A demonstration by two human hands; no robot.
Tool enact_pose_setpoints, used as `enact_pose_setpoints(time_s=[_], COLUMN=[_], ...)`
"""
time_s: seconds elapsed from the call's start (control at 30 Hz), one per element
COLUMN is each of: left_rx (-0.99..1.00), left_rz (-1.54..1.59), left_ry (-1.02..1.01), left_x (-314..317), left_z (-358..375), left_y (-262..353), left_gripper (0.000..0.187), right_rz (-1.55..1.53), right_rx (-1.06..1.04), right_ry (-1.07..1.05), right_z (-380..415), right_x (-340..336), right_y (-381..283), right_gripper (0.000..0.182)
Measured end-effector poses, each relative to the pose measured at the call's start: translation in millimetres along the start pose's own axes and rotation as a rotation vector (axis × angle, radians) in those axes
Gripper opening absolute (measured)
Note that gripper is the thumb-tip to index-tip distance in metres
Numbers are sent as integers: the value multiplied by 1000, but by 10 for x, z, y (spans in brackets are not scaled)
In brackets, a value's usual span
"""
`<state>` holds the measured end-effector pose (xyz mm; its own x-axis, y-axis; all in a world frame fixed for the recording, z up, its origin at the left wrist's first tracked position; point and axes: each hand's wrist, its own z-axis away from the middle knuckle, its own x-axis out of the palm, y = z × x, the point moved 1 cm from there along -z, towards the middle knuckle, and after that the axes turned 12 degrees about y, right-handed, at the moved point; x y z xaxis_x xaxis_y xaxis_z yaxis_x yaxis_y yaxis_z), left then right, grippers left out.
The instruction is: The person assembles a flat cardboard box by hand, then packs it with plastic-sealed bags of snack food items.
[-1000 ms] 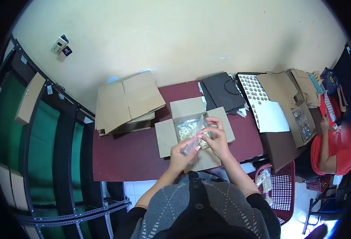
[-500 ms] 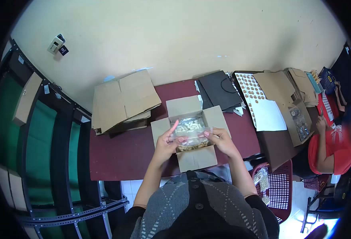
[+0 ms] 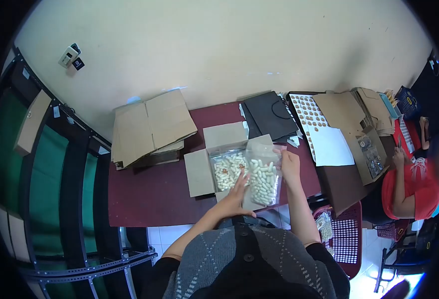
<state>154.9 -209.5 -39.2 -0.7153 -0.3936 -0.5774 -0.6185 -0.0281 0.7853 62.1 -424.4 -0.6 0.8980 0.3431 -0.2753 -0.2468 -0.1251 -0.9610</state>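
On the dark red table, an open cardboard box (image 3: 199, 172) holds a clear bag of white capsules (image 3: 227, 169). A second clear bag of capsules (image 3: 263, 187) hangs over the box's right side. My right hand (image 3: 290, 165) is closed on its upper right edge. My left hand (image 3: 235, 199) is at the box's front, fingers apart and stretched out, with its fingertips beside the held bag's left edge; it grips nothing.
Flattened cardboard (image 3: 152, 127) is stacked at the left. Black folders (image 3: 269, 115) lie behind the box, and sticker sheets (image 3: 309, 112) at the right. A maroon basket (image 3: 346, 239) stands below the table. A person in red (image 3: 411, 184) is at the far right.
The bag has been lifted upright and to the right by my right hand. My left hand has let go of it and moved down, its fingers spreading. The box's contents now show more clearly.
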Motion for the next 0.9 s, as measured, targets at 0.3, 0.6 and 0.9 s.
enact_pose_setpoints(time_s=[0.3,0.6,0.9], left_rx=[-250,-973,-1031], left_rz=[600,1315,1014], left_ry=[164,75,590], left_x=[179,-122,-184], left_z=[-208,-216,-207], left_y=[-93,-841,-1331], left_gripper=[109,78,49], right_rz=[-673,-239,87], right_rx=[451,494,56], right_ry=[-163,-374,-373], right_z=[12,-97,-62], right_x=[98,200,661], right_y=[-94,376,934], right_gripper=[49,45,29])
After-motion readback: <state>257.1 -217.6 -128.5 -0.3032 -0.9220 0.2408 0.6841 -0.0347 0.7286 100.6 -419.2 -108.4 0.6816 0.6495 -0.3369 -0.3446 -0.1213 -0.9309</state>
